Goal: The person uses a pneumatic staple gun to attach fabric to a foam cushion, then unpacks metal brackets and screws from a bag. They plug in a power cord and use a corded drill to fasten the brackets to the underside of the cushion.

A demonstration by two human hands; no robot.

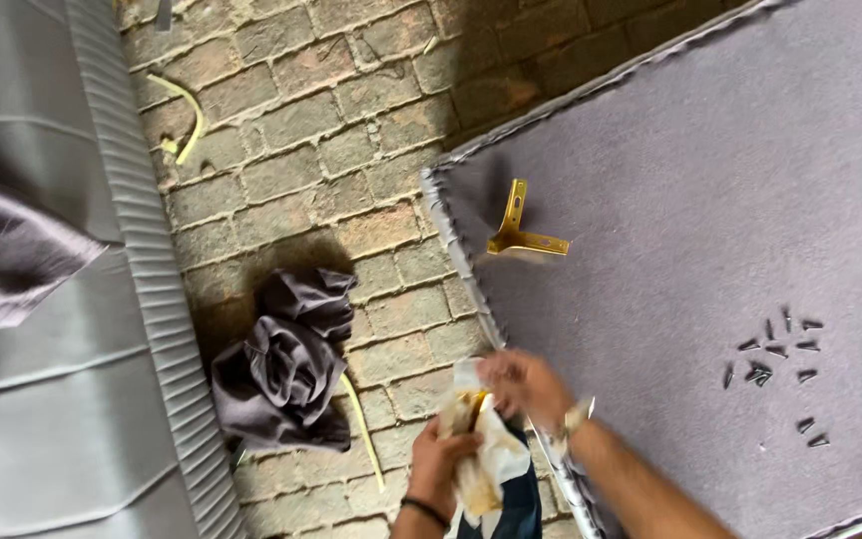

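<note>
Crumpled white wrapping, stained yellow-brown, sits low in the head view, held between both hands over the brick floor; a gold-coloured metal piece shows at its upper fold. Left hand has its fingers curled shut around the wrapping's lower left side; right hand is blurred, fingers bent onto the top edge, grip seemingly closed on it. Judgement: peel with the right fingers while the left keeps a firm clamp, so the metal piece does not drop onto brick. Right of the fingers lies a grey upholstered panel; on it, above the right fingers, a gold angled bracket leg; farther right, scattered dark screws. Left of the fingers, a bundled grey cloth. No label or sign legible; wrapping carries none visible.
</note>
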